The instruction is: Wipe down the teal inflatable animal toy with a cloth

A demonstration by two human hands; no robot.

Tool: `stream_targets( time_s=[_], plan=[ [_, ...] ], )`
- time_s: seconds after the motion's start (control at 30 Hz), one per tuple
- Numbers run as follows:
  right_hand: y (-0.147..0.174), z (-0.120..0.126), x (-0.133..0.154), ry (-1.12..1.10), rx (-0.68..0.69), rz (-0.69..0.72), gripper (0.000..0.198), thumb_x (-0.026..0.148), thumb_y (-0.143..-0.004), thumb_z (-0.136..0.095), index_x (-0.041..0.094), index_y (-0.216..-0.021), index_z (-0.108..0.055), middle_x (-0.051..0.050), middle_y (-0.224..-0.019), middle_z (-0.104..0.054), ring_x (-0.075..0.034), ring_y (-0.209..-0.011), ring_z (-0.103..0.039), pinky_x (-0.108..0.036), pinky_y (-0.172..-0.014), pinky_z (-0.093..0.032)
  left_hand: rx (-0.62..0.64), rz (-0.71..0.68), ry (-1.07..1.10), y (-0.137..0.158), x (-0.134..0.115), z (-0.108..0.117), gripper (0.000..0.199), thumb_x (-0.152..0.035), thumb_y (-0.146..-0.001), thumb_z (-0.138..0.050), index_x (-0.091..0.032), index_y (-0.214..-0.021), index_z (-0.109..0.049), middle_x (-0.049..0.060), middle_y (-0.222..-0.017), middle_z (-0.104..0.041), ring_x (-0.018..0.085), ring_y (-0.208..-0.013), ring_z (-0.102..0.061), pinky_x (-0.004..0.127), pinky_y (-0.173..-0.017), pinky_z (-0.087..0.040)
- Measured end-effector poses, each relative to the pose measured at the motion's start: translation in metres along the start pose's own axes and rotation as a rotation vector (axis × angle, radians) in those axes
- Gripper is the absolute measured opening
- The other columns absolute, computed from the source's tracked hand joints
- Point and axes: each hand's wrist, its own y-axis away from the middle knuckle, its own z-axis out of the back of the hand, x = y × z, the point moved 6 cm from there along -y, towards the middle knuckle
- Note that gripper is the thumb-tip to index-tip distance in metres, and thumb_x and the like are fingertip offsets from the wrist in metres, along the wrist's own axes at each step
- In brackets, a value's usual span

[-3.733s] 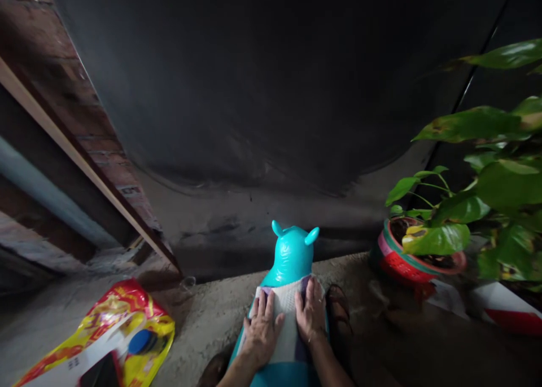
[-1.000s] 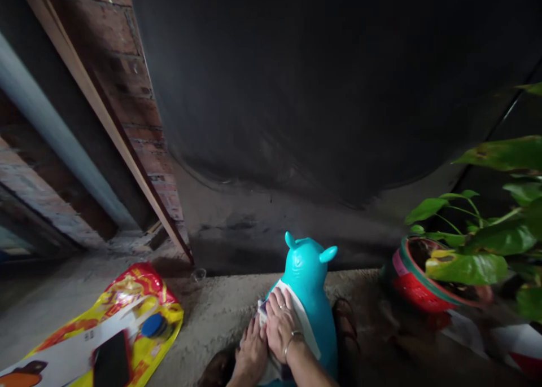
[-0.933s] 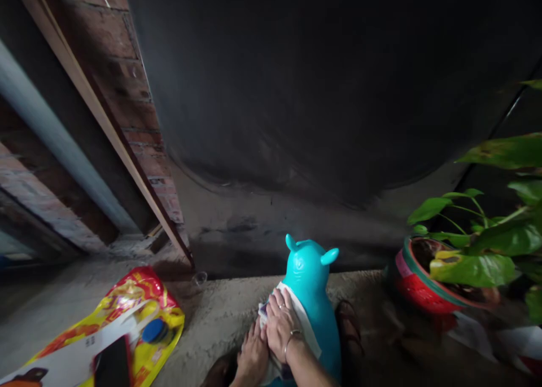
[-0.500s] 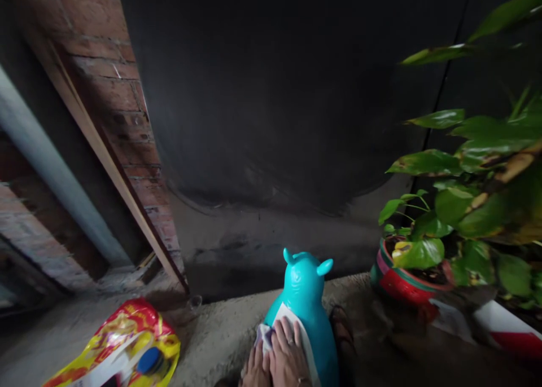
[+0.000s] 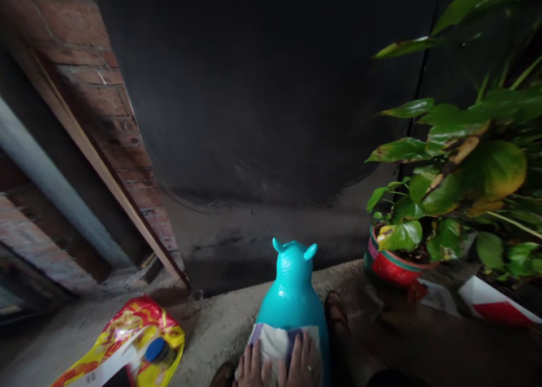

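Note:
A turquoise inflatable animal toy [image 5: 292, 302] with two small ears stands at the bottom centre, close before me. A white and purple cloth [image 5: 275, 342] lies across its back. My left hand [image 5: 253, 367] presses on the cloth's left part, fingers stretched out. On the right part rests my right hand [image 5: 300, 364], its fingers spread flat and a ring on one of them. Both wrists fall outside the lower edge of the view.
A yellow and red plastic bag [image 5: 139, 319] with a blue-capped bottle [image 5: 156, 350] lies on the left. Right of the toy are a sandalled foot [image 5: 336, 308] and a potted plant [image 5: 392, 268]. A dark panel [image 5: 271, 122] rises ahead, beside a brick wall [image 5: 122, 144].
The cloth has shifted from the toy's left side to spread across its back. My hands have moved apart and lower in view. The view has turned slightly right.

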Motion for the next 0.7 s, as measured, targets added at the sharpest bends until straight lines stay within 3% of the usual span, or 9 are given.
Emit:
stream_targets(
  time_s=[0.1, 0.17, 0.3, 0.43, 0.57, 0.7],
  plan=[
    [-0.021, -0.003, 0.001, -0.017, -0.065, 0.017, 0.074, 0.047, -0.094, -0.029, 0.006, -0.153, -0.011, -0.026, -0.141, -0.047, -0.045, -0.128, -0.047, -0.066, -0.091, -0.041, 0.12, -0.006, 0.045, -0.01, -0.002, 0.008, 0.054, -0.031, -0.096, -0.026, -0.021, -0.149, -0.025, 0.007, -0.16, -0.026, 0.024, -0.145, -0.031, 0.043, -0.113, -0.039],
    [-0.037, -0.006, -0.001, -0.025, -0.077, 0.018, 0.073, 0.047, -0.096, -0.025, 0.009, -0.154, -0.002, -0.024, -0.143, -0.046, -0.044, -0.129, -0.046, -0.065, -0.09, -0.042, 0.185, -0.025, 0.082, -0.018, -0.007, 0.012, 0.055, -0.033, -0.096, -0.027, -0.023, -0.15, -0.022, 0.006, -0.161, -0.019, 0.024, -0.147, -0.025, 0.046, -0.116, -0.035],
    [-0.074, -0.019, -0.011, -0.062, -0.038, 0.051, 0.069, 0.047, -0.099, -0.021, 0.009, -0.154, -0.004, -0.022, -0.148, -0.041, -0.039, -0.136, -0.039, -0.059, -0.095, -0.044, 0.171, -0.093, 0.15, -0.042, -0.026, 0.02, 0.055, -0.036, -0.097, -0.023, -0.026, -0.151, -0.019, 0.004, -0.163, -0.012, 0.025, -0.15, -0.018, 0.053, -0.118, -0.03],
    [-0.103, -0.036, -0.016, -0.129, 0.029, 0.12, 0.072, 0.051, -0.099, -0.023, 0.007, -0.154, -0.003, -0.022, -0.154, -0.031, -0.034, -0.143, -0.031, -0.054, -0.103, -0.042, 0.178, -0.113, 0.18, -0.064, -0.042, 0.027, 0.058, -0.038, -0.097, -0.027, -0.024, -0.152, -0.016, 0.007, -0.164, -0.01, 0.026, -0.15, -0.016, 0.051, -0.12, -0.026],
    [-0.11, -0.041, -0.015, -0.098, 0.044, 0.124, 0.072, 0.05, -0.099, -0.023, 0.005, -0.153, -0.006, -0.023, -0.156, -0.024, -0.034, -0.145, -0.025, -0.053, -0.107, -0.04, 0.16, -0.138, 0.202, -0.072, -0.045, 0.025, 0.058, -0.038, -0.097, -0.027, -0.023, -0.152, -0.016, 0.007, -0.164, -0.009, 0.025, -0.151, -0.014, 0.049, -0.121, -0.024],
    [-0.102, -0.034, -0.013, -0.034, -0.009, 0.129, 0.072, 0.05, -0.099, -0.02, 0.005, -0.153, -0.007, -0.023, -0.155, -0.028, -0.035, -0.143, -0.03, -0.05, -0.103, -0.044, 0.144, -0.104, 0.152, -0.065, -0.044, 0.019, 0.057, -0.038, -0.097, -0.026, -0.025, -0.152, -0.016, 0.004, -0.164, -0.01, 0.025, -0.15, -0.015, 0.053, -0.12, -0.026]
  ],
)
